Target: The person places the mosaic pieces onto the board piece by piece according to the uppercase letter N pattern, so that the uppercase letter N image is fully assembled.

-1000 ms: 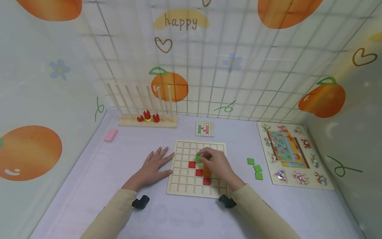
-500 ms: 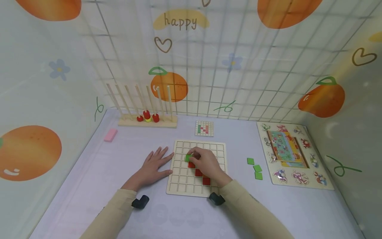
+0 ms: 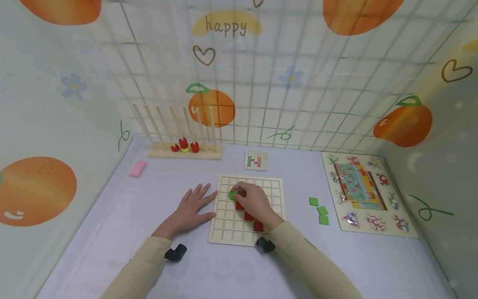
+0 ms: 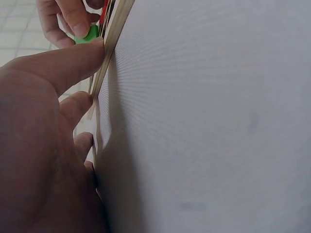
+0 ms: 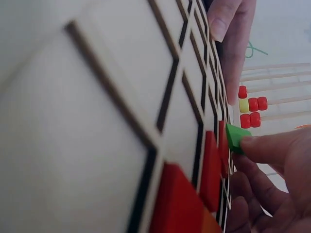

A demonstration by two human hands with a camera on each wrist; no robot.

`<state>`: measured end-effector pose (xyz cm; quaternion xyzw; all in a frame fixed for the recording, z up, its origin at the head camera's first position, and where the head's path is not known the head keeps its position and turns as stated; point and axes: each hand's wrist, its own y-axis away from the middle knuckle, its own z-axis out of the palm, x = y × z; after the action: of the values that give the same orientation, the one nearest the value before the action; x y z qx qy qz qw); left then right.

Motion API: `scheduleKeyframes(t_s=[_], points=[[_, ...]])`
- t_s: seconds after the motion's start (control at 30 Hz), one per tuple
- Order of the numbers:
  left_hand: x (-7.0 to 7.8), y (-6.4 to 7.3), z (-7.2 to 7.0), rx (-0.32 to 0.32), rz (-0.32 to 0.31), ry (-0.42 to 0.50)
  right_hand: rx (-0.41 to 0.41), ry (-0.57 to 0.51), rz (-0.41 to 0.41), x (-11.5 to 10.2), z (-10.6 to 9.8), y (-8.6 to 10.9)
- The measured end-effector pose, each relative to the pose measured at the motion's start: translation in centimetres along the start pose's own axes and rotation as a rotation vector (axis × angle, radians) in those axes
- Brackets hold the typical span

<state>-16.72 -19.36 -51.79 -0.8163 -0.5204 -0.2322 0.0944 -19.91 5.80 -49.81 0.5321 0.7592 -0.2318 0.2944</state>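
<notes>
Pinched between the thumb and fingers of my right hand (image 3: 255, 202) is a green square tile (image 3: 232, 195), at the upper left part of a wooden grid board (image 3: 227, 233). In the right wrist view the green tile (image 5: 235, 137) is tilted against the grid, just beyond a red tile; whether it sits in a cell I cannot tell. Red tiles (image 3: 258, 226) run diagonally across the board, partly hidden by the right hand. My left hand (image 3: 190, 212) lies on the table with fingers spread, its thumb (image 4: 77, 63) touching the board's left edge.
Several loose green tiles (image 3: 323, 210) lie right of the board. A small pattern card (image 3: 255, 160) is behind it. A wooden rod stand (image 3: 184, 155) with beads and a pink block (image 3: 138, 169) are back left. An animal picture puzzle (image 3: 373, 226) lies at right.
My right hand has moved left across the board with the green tile, then slightly farther from me. The left hand stays in place.
</notes>
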Motion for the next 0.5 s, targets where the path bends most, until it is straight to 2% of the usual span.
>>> scheduleKeyframes(t_s=[0.5], points=[[-0.01, 0.04, -0.04, 0.006, 0.003, 0.003, -0.015, 0.063, -0.004, -0.2, 0.48, -0.26]])
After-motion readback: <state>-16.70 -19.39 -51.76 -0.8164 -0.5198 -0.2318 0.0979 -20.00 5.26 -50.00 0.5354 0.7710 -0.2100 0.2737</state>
